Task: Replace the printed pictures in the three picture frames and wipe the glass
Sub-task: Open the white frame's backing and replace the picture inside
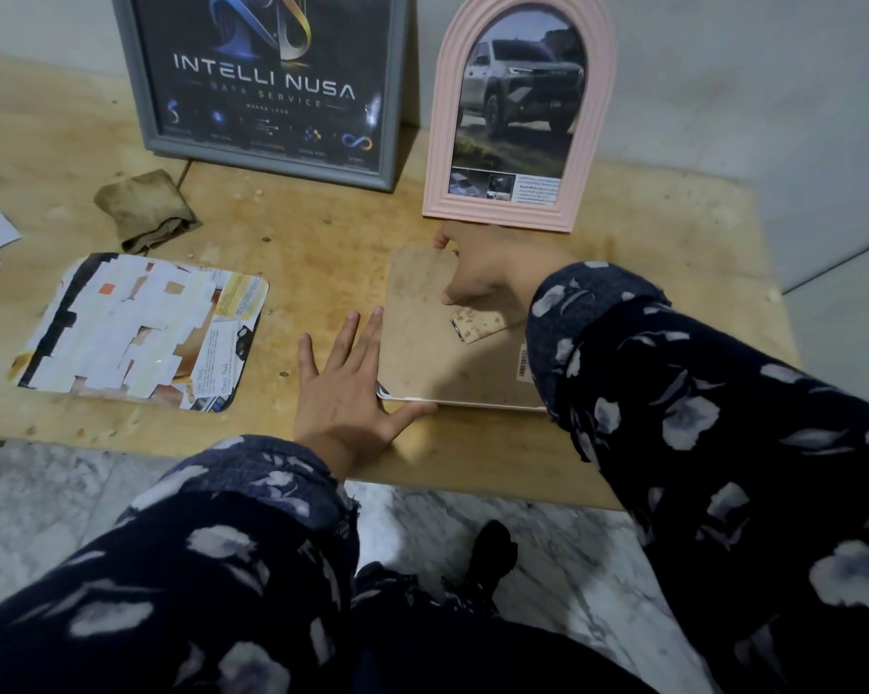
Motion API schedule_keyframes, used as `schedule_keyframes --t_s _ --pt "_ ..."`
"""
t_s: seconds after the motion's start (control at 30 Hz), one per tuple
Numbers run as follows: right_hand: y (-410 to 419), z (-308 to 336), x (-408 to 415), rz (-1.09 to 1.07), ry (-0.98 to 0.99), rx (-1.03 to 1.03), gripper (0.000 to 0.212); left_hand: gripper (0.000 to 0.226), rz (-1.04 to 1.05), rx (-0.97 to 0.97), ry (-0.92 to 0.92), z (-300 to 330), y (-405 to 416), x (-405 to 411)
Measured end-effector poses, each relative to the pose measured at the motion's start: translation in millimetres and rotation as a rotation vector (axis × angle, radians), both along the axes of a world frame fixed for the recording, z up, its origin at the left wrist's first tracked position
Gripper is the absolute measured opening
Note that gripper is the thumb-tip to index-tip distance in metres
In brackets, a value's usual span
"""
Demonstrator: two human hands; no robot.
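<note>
A third frame (452, 358) lies face down on the wooden surface (322, 252), its brown backing up. The left hand (345, 393) presses its near-left corner with flat, spread fingers, its grip wide; the right hand (477, 273) curls its grip on the backing's far edge. A loose printed picture (137, 333) lies to the left, a grey frame (267, 77) and pink arched frame (517, 112) stand behind, a crumpled cloth (144, 207) nearby

A frame (452, 363) lies face down on the wooden counter (322, 252), brown backing up. The left hand (347, 393) lies flat with straight fingers against the frame's near-left corner. The right hand (477, 273) curls its fingers on the backing near the far edge. A printed picture (137, 333) lies to the left, a crumpled cloth (144, 210) behind it. A grey frame (267, 82) and a pink arched frame (517, 112) stand against the wall.
</note>
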State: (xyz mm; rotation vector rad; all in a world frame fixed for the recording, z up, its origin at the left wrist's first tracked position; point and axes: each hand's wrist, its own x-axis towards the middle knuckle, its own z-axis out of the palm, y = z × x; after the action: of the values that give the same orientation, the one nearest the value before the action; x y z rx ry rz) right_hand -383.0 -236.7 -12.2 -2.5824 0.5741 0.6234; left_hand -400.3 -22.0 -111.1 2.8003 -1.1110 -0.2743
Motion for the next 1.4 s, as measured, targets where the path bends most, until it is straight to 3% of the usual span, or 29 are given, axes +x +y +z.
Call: schedule_keyframes --t_s 0.23,0.33,0.63,0.83,1.0,1.23,1.4 --pt "-35.6 10.5 -36.7 -0.039 0.199 -0.123 0.103 0.111 0.018 -0.017 -0.005 -2.6 0.4 0.3" --pt "-36.8 2.4 -52.8 -0.074 0.189 -0.182 0.113 0.113 0.021 -0.025 -0.001 -2.4 -1.5 0.3" --pt "-29.9 -13.0 -70.5 -0.164 -0.105 -0.18 0.108 0.113 -0.003 -0.075 0.015 -2.7 -1.4 2.1" --pt "-28.8 -5.3 -87.3 -0.132 -0.255 -0.18 0.12 0.106 0.051 -0.193 0.084 7.3 -3.0 -2.5" --pt "-45.1 15.4 -92.8 -0.14 -0.345 -0.216 0.122 0.092 0.032 -0.249 -0.074 33.3 -19.6 1.6" --pt "-109.5 34.4 -155.0 -0.307 -0.268 -0.227 0.123 0.085 -0.131 -0.187 -0.032 58.4 -100.5 -23.2" --pt "-157.6 16.8 -232.7 -0.498 -0.135 -0.198 0.122 0.08 -0.291 -0.03 -0.04 55.3 -175.9 -64.5"
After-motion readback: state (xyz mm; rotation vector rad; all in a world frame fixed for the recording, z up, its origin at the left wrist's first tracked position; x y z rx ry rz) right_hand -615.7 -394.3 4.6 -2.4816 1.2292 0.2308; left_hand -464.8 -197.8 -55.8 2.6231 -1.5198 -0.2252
